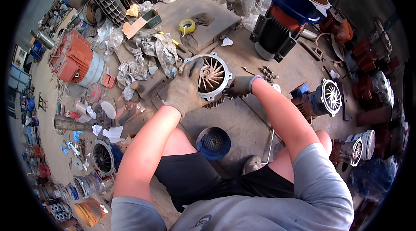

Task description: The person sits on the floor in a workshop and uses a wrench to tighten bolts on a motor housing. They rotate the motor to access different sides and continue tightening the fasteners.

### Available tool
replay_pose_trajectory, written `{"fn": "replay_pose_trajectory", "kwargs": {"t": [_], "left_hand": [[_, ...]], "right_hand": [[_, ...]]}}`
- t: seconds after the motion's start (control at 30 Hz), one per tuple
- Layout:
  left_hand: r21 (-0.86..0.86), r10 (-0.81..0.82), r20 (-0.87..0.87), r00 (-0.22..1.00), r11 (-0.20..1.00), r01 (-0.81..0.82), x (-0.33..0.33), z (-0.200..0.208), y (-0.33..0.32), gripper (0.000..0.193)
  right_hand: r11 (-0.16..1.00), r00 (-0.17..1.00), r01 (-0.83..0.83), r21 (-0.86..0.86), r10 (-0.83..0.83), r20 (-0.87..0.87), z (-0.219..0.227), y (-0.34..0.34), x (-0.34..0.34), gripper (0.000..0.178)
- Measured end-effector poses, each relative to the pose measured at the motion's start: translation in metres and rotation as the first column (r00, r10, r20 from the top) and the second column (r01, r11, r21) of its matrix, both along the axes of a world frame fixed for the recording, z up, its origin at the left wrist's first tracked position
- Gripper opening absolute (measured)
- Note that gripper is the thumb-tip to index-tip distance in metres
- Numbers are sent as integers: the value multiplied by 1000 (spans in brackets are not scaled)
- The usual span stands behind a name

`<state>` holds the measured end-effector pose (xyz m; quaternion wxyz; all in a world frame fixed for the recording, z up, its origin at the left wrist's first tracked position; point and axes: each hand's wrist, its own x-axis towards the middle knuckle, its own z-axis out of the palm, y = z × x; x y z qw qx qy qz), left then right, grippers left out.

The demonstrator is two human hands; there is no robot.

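Between left hand (184,89) and right hand (243,85), noted finned motor (212,84) with grey lugged rim (227,76) and rust-brown fan (210,73). Observed left fingers (197,67) spread over rim; cannot tell right fingers' closure.

Free floor (236,120) between vaned motor (211,75) and blue cover (213,142), crumpled wrapping (162,51) at left, tall black motor (276,34) beyond right

Grey short-sleeved shirt (260,211) and black shorts (186,174), from above.
A dark emblem (202,222) marks the shirt front; the left glove (183,91) is dusty brown, the right glove (241,86) dark grey with a purplish cuff edge; the shoe (251,165) is drab brown.
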<state>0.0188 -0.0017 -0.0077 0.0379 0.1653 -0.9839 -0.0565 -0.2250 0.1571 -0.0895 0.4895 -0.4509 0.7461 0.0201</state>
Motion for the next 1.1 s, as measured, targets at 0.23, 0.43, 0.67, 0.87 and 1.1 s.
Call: {"fn": "replay_pose_trajectory", "kwargs": {"t": [0.23,0.43,0.67,0.87,1.1], "left_hand": [[4,46,36,998,999,-46,4,2,2,138],[-27,77,212,974,997,-73,-1,22,8,137],[-26,84,225,971,996,-80,-8,26,14,141],[30,49,98,994,998,-52,6,9,-2,140],[63,43,117,992,997,-51,-3,20,5,141]], "right_hand": [[971,982,185,-152,-177,59,-15,27,24,68],[811,813,571,-132,-536,227,-20,46,58,64],[347,449,869,-352,-852,270,-85,49,131,46],[468,592,775,-424,-772,230,-54,54,124,46],[896,911,408,-177,-387,143,-13,48,27,51]]}}
